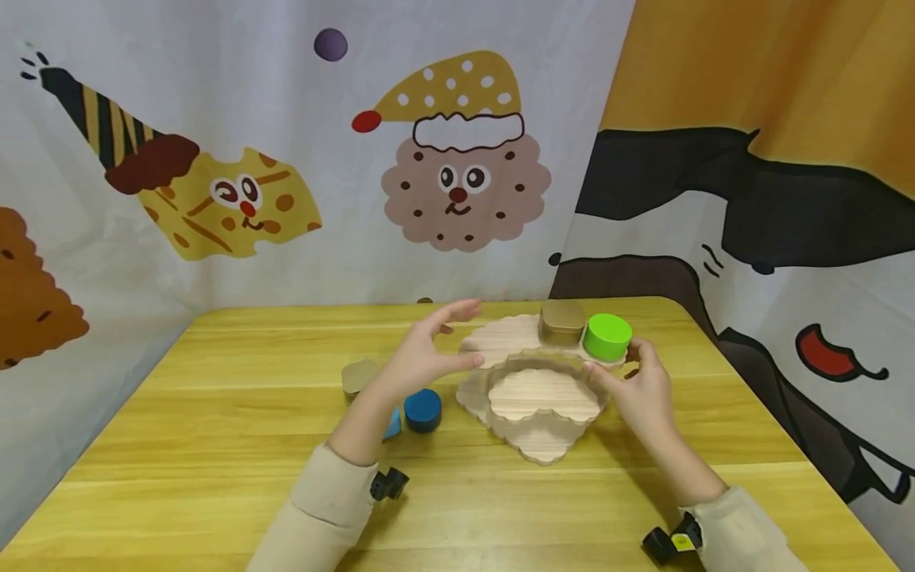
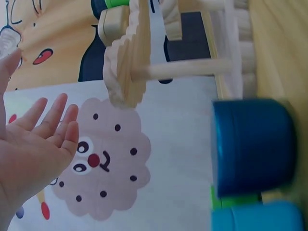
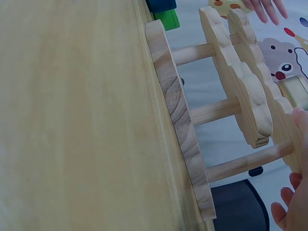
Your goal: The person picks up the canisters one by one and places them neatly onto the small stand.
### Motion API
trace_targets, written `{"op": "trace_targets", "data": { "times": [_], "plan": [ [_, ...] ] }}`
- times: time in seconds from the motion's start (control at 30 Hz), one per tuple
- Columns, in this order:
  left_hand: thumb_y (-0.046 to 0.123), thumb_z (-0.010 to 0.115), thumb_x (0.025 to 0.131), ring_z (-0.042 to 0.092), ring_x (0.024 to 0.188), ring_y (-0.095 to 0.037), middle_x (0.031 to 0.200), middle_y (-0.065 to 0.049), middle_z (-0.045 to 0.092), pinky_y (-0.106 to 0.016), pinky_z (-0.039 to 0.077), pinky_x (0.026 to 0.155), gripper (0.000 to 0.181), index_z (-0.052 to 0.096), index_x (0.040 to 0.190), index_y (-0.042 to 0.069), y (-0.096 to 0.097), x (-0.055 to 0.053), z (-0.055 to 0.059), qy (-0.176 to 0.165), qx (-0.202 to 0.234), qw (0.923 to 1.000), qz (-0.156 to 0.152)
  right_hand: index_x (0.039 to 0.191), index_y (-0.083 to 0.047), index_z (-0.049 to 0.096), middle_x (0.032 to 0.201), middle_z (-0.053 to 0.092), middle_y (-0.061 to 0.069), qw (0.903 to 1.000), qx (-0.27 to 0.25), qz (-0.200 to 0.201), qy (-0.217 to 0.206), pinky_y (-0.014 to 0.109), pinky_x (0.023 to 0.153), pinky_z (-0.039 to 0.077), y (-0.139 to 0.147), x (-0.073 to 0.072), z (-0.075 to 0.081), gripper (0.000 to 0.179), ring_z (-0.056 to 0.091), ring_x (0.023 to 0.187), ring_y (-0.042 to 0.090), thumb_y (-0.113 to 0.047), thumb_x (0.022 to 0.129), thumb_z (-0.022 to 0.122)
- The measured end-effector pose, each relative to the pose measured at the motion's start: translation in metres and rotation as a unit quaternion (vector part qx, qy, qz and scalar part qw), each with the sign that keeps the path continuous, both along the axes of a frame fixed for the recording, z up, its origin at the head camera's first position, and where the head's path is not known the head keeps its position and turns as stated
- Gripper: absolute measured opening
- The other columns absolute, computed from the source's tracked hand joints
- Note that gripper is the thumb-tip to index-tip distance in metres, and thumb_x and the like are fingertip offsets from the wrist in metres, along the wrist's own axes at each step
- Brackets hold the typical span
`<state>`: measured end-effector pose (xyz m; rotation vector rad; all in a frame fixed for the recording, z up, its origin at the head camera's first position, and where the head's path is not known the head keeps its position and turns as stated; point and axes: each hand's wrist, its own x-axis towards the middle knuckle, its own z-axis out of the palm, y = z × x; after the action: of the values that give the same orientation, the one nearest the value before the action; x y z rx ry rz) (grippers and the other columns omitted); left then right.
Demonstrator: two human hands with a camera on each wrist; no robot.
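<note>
A pale wooden tiered stand (image 1: pixel 503 338) with scalloped edges has round posts between its levels. On its top tier stand a tan rounded-square block (image 1: pixel 562 323) and, to the right, a bright green cylinder (image 1: pixel 608 338). My right hand (image 1: pixel 646 389) grips the right end of the top tier, close beside the green cylinder; its thumb lies at the front rim and its fingers go round the outer side. My left hand (image 1: pixel 422 357) hovers by the tier's left end, thumb and fingers spread. Its palm (image 2: pixel 33 154) holds nothing in the left wrist view.
Left of the stand, a dark blue cylinder (image 1: pixel 422 411), a light blue block (image 1: pixel 391 424) and another tan block (image 1: pixel 359 377) rest on the wooden table (image 1: pixel 236 429), partly behind my left forearm. A green piece (image 3: pixel 167 19) shows beside the blue one. A cartoon-printed curtain (image 1: pixel 286 95) hangs behind.
</note>
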<state>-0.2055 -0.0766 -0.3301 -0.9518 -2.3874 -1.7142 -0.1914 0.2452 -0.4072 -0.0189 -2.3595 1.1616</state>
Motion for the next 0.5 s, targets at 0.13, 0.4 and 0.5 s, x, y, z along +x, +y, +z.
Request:
{"op": "trace_targets", "data": {
  "times": [0.13, 0.4, 0.5],
  "plan": [
    [0.011, 0.079, 0.08, 0.045, 0.12, -0.016, 0.133, 0.004, 0.054, -0.045, 0.035, 0.096, 0.07, 0.046, 0.142, 0.017, -0.014, 0.008, -0.004, 0.004, -0.009, 0.9998, 0.014, 0.12, 0.004, 0.05, 0.102, 0.054, 0.014, 1.0, 0.003, 0.002, 0.0, 0.022, 0.062, 0.037, 0.0, 0.0, 0.0, 0.064, 0.048, 0.083, 0.027, -0.03, 0.076, 0.082],
    [0.016, 0.08, 0.079, 0.046, 0.12, -0.017, 0.133, 0.001, 0.055, -0.046, 0.035, 0.094, 0.071, 0.046, 0.142, 0.017, -0.036, 0.016, -0.011, -0.012, -0.018, 0.9991, 0.037, 0.12, 0.004, 0.05, 0.101, 0.054, 0.014, 1.0, 0.002, -0.001, 0.001, 0.021, 0.061, 0.037, 0.0, 0.0, 0.002, 0.062, 0.048, 0.081, 0.028, -0.027, 0.076, 0.083],
    [0.018, 0.081, 0.079, 0.046, 0.12, -0.017, 0.132, 0.002, 0.055, -0.046, 0.035, 0.095, 0.072, 0.046, 0.141, 0.019, -0.045, 0.019, -0.013, -0.014, -0.029, 0.9983, 0.048, 0.12, 0.003, 0.05, 0.101, 0.054, 0.014, 1.0, 0.004, -0.002, -0.002, 0.021, 0.061, 0.037, 0.0, 0.0, 0.002, 0.063, 0.049, 0.081, 0.028, -0.027, 0.076, 0.083]
  ]
}}
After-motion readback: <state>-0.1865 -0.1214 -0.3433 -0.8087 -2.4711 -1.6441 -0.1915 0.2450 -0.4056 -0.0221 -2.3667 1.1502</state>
